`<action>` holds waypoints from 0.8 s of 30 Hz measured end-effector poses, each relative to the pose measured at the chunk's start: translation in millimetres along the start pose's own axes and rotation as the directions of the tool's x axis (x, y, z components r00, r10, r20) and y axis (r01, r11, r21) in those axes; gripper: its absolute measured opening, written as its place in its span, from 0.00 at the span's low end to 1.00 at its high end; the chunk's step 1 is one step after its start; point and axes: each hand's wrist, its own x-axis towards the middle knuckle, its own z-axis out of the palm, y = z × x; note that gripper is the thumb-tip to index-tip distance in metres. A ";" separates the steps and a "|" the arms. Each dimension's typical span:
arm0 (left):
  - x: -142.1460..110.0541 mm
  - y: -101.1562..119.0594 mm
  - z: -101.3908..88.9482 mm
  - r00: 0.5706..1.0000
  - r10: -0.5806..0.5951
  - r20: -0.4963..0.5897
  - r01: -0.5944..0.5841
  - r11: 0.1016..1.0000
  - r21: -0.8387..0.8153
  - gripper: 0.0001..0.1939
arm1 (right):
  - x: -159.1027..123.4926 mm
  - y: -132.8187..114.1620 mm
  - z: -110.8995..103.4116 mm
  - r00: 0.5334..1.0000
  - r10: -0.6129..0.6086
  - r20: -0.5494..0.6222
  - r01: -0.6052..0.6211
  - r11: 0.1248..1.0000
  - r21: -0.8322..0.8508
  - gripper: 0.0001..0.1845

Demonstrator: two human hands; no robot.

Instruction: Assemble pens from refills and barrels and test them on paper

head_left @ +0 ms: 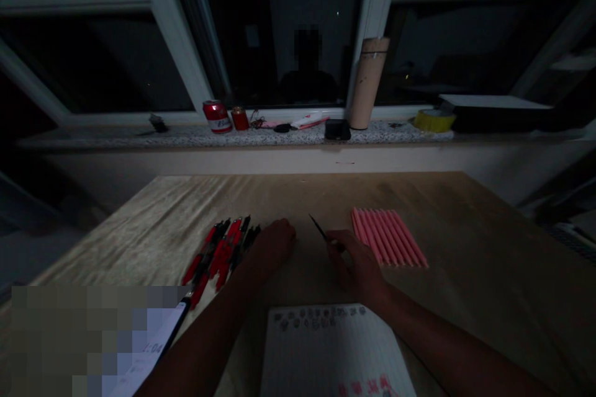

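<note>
Lined paper lies nearest you. Beyond it, your right hand holds a thin dark rod; your left hand's grip I cannot tell.

The bare left forearm and right forearm reach forward, converging. The left hand curls loosely, back upward; the right hand angles inward, thumb and fingers pinched.
</note>
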 end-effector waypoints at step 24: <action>-1.3 -5.7 4.8 0.999 -0.037 -0.037 0.039 0.998 0.057 0.11 | 1.5 -0.8 -0.4 1.000 -0.017 0.006 0.017 1.000 -0.002 0.13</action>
